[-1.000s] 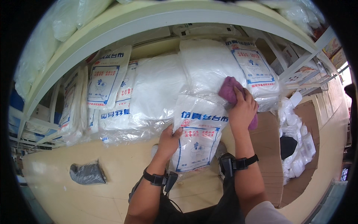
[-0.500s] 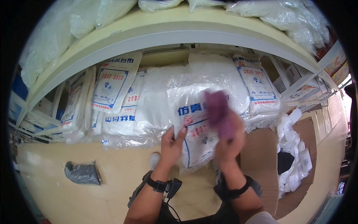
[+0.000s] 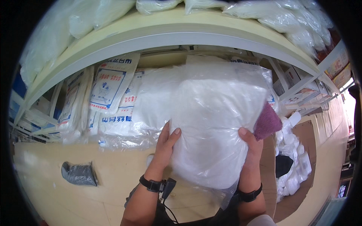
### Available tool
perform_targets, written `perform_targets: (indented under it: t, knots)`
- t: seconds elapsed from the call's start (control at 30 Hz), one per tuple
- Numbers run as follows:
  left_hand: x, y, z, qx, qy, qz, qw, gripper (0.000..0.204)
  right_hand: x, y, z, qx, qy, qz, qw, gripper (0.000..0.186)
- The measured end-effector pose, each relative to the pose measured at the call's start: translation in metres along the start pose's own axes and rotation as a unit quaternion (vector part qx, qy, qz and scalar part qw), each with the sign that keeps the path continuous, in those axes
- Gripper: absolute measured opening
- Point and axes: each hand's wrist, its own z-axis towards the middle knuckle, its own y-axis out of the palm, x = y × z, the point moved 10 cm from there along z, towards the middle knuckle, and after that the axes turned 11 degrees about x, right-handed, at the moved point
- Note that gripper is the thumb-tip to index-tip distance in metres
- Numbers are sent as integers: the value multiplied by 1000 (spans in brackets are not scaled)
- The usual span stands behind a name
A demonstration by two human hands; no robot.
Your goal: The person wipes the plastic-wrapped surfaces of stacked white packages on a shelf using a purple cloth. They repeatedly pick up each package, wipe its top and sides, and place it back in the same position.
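Between my hands is a white package in clear plastic [image 3: 211,132], its plain side facing up. My left hand [image 3: 166,145] grips its left edge, thumb on top and fingers underneath. At the right edge, my right hand [image 3: 252,145] holds it the same way, thumb over the plastic. A purple cloth [image 3: 268,122] sticks out beyond the package beside my right hand; its other part is hidden behind the package. Stacked behind are more white plastic packages [image 3: 154,98] on the lower shelf.
Printed packages [image 3: 111,84] lean at the shelf's left. Above runs the upper shelf edge [image 3: 181,39], holding filled clear bags [image 3: 260,15]. A cardboard box [image 3: 301,188] with white plastic bundles stands at right. On the floor at left lies a dark wrapped bundle [image 3: 79,174].
The package has turned from its printed side to its plain side. My right hand, earlier wiping over the print with the purple cloth, now grips the package's right edge, cloth beside it.
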Motion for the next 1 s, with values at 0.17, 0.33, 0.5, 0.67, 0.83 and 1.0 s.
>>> perform_targets:
  t: [0.17,0.33,0.5,0.67,0.83,1.0]
  knots:
    - [-19,-9,0,-22,-136,30,990,50,28,-53,55,39,-66,-236,969,53]
    - [-70,-13,9,26,-135,98,986,46,-1,-94,65,204,-221,-260,918,47]
    - [-69,10,-2,9,-60,123,991,44,-13,-8,10,69,-491,-407,767,49]
    - [-75,14,-10,31,135,159,977,34,95,62,-37,-221,-476,-578,625,53]
    - [-75,-2,-3,23,-21,108,994,33,62,13,30,-65,-469,-639,606,60]
    - [-79,-13,-10,-8,-15,208,978,38,13,-45,64,92,-419,-554,713,64]
